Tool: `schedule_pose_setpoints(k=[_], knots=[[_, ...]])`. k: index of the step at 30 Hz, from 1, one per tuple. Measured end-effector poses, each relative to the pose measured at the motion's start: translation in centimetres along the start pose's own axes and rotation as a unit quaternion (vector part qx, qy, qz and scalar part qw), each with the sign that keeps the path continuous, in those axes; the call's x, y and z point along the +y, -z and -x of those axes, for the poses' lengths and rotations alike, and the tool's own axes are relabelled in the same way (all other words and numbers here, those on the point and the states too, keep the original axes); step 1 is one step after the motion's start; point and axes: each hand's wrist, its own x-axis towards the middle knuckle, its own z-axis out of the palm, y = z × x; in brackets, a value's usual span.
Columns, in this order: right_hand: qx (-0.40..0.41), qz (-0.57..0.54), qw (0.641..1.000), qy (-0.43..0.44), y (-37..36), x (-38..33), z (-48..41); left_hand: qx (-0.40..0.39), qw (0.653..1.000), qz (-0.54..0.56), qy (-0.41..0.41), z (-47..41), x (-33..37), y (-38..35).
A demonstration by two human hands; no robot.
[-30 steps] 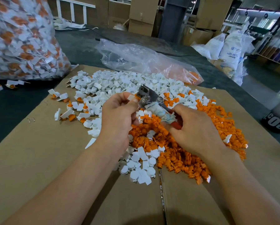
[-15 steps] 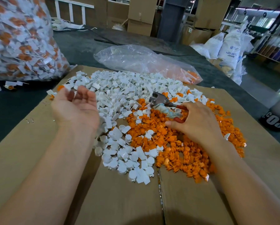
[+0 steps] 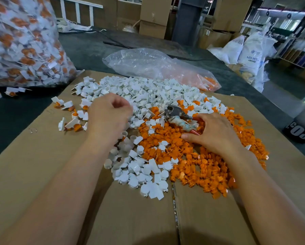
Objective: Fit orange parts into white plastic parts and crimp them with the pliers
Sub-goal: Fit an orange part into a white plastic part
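Note:
A heap of white plastic parts (image 3: 139,92) lies on the cardboard sheet (image 3: 33,174), and a heap of orange parts (image 3: 192,156) spreads to its right. My left hand (image 3: 109,119) hovers over the white heap's left side, fingers loosely curled, with nothing visible in it. My right hand (image 3: 213,135) rests on the orange heap and grips the red handles of the pliers (image 3: 174,113). The pliers' metal head points left and lies low over the parts with nothing seen in its jaws.
Several fitted white-and-orange pieces (image 3: 70,121) lie scattered on the cardboard to the left. A big clear bag of fitted pieces (image 3: 24,41) stands at the far left. A crumpled plastic bag (image 3: 157,68) with orange parts lies behind the heaps. Dark table (image 3: 15,112) surrounds the cardboard.
The part held at the pliers' jaws a second ago is gone. My left hand swung out left, opened, then came back over the white heap. My right hand lowered the pliers onto the orange heap.

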Motion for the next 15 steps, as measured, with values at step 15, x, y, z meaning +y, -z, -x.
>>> schedule_pose_setpoints(k=[15], knots=[[0.008, -0.049, 0.999, -0.004, 0.01, -0.36, 0.29, -0.045, 0.884, -0.463, -0.049, -0.32, -1.08, -0.82]])
